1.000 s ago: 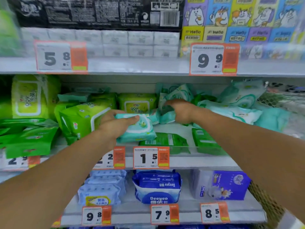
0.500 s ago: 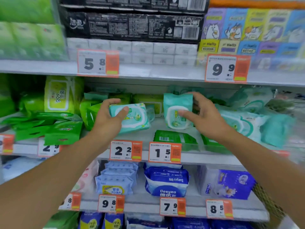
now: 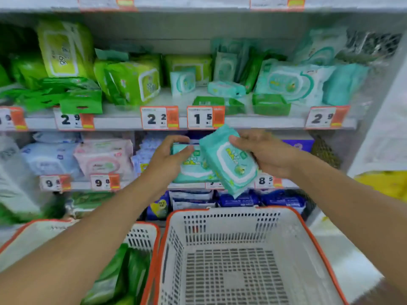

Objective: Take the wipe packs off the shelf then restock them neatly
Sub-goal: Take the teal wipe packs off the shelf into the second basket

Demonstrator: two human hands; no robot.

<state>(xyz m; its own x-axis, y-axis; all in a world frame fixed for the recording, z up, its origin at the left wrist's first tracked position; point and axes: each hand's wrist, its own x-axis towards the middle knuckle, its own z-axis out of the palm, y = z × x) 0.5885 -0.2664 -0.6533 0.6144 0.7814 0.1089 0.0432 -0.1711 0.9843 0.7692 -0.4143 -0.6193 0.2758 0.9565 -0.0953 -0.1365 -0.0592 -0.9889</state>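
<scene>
My left hand (image 3: 169,160) grips a teal wipe pack (image 3: 193,170) from its left side. A second teal wipe pack (image 3: 229,160), tilted and overlapping the first, is held in my right hand (image 3: 264,155). Both packs hang in front of the lower shelves, above the far rim of a white basket (image 3: 237,211). On the shelf (image 3: 264,123) with the price tags, more teal packs remain: a small upright one (image 3: 182,81), a flat one (image 3: 225,89) and a large one (image 3: 290,83).
The white basket with the orange rim stands empty below my hands. A second basket (image 3: 144,236) at left holds green packs (image 3: 119,278). Green wipe packs (image 3: 134,82) fill the shelf's left half. Flat green packs (image 3: 271,104) lie at its front edge. Blue and pink packs sit lower.
Both hands have pulled their teal packs off the shelf and brought them down and together over the white basket. The view has tilted down, so the baskets now show.
</scene>
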